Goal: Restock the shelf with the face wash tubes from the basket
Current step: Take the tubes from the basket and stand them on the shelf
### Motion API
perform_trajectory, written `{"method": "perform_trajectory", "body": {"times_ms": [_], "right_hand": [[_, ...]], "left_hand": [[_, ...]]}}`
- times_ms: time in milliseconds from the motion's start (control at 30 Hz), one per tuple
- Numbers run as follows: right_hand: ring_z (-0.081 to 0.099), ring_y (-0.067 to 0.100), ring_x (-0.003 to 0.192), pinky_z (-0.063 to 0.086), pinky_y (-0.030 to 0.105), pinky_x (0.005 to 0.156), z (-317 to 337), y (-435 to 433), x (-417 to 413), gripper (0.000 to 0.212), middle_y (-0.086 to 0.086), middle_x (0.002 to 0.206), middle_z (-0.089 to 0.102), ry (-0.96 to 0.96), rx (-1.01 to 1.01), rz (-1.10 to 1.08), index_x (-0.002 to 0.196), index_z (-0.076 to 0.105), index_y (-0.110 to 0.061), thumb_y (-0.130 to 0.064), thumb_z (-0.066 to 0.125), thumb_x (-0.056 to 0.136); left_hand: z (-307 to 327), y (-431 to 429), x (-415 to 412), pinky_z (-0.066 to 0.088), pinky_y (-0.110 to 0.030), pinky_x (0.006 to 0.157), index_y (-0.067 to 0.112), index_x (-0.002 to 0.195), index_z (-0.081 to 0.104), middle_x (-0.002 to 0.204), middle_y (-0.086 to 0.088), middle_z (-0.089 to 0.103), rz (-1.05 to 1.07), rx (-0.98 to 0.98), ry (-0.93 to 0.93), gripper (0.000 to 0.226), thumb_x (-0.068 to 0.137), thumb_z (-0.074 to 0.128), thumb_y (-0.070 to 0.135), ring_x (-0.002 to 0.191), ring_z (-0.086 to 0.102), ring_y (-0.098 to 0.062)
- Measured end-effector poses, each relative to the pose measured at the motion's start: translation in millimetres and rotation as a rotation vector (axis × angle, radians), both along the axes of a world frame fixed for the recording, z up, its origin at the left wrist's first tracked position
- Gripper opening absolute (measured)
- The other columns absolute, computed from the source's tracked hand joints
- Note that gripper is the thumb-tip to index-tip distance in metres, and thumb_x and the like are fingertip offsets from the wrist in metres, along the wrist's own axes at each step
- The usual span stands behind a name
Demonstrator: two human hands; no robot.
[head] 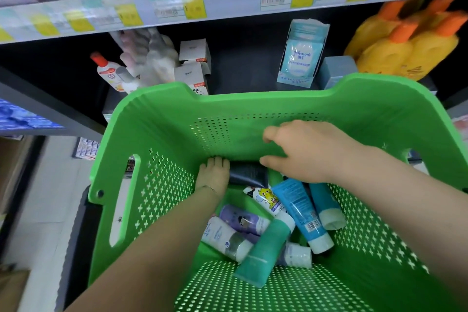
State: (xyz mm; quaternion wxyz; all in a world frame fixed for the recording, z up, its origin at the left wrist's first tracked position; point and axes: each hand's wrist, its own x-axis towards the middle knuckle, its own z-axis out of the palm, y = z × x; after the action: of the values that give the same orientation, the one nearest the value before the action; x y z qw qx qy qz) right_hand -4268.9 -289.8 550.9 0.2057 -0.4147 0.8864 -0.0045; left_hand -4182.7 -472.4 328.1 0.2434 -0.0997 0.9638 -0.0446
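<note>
A green perforated basket (162, 134) fills the lower view, with several face wash tubes lying at its bottom: two blue tubes (301, 213), a teal tube (266, 251), a purple tube (240, 218), white ones and a dark tube (249, 173) against the far wall. My left hand (214, 175) reaches deep into the basket and its fingers curl on the left end of the dark tube. Higher up, my right hand (306, 152) hovers above the tubes with fingers spread and nothing in it. The shelf (243, 76) stands behind the basket.
On the shelf stand a red-capped bottle (107, 71), pale bottles, white boxes (193, 63), a blue sachet display box (300, 56) and yellow bottles with orange caps (405, 43). A bare gap lies between the white boxes and the sachet box. Price labels line the upper shelf edge.
</note>
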Motion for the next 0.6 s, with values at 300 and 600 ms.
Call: {"method": "perform_trajectory", "body": {"times_ms": [300,600], "right_hand": [[0.06,0.029,0.101,0.049,0.038,0.077,-3,1,-1,0.044,0.002,0.112,0.06,-0.01,-0.002,-0.007,0.121,0.05,-0.023,-0.056,0.047,0.092],[0.06,0.028,0.097,0.051,0.038,0.075,-6,1,0,0.044,0.002,0.107,0.06,-0.014,0.006,-0.004,0.12,0.051,-0.022,-0.055,0.048,0.092]], "left_hand": [[0,8,-12,0.043,-0.043,0.091,0.006,0.133,0.039,0.129,-0.016,0.051,-0.043,-0.075,-0.071,0.045,0.091,0.053,0.006,0.118,0.047,-0.034],[24,16,-31,0.047,-0.045,0.096,0.008,0.138,0.039,0.132,-0.013,0.046,-0.171,-0.019,-0.312,0.055,0.088,0.061,0.0,0.123,0.046,-0.035]]}}
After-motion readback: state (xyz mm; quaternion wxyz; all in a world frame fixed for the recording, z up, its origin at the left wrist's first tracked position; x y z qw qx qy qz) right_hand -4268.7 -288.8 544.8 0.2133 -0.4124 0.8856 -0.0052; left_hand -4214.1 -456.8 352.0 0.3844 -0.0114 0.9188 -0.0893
